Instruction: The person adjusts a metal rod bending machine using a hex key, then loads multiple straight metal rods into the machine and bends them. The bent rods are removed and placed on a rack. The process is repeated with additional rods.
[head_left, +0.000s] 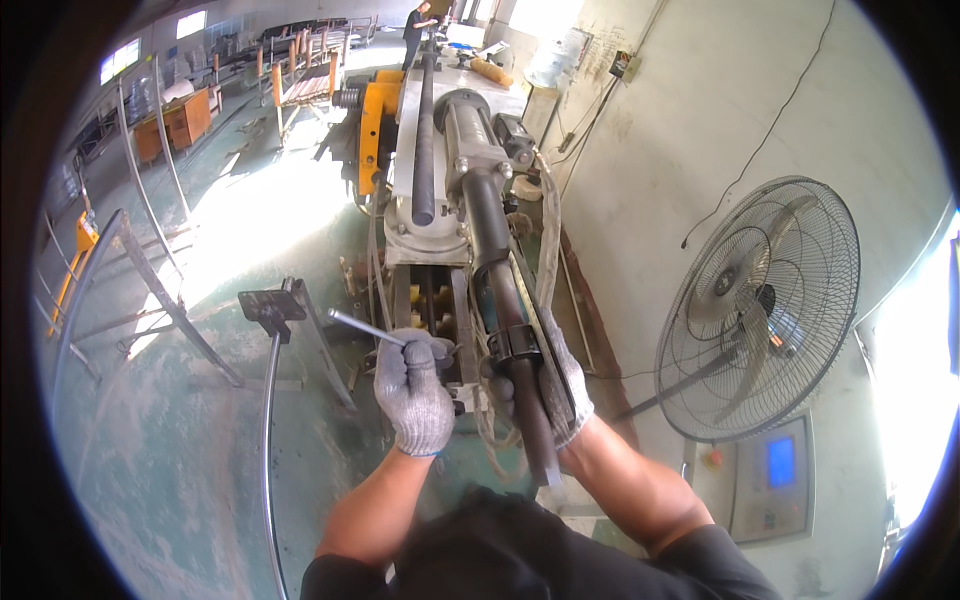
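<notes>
My left hand (413,395), in a light knitted glove, is closed around a thin metal rod (366,326) that points up and to the left. Its other end is hidden in the fist. A long dark shaft (533,425) runs toward me from the machine (425,238), with a black ring collar (514,344) around it. My right hand (566,390), gloved too, wraps around the shaft from the right, just below the collar; grey fingertips show on the shaft's left side. A narrow dark bar (540,330) lies along the shaft beside this hand.
A large caged fan (765,305) stands close on the right, by a control panel (780,475) with a blue screen. To the left is a stand (272,305) with a flat black top. Beyond are metal racks (305,80) and another person (415,30).
</notes>
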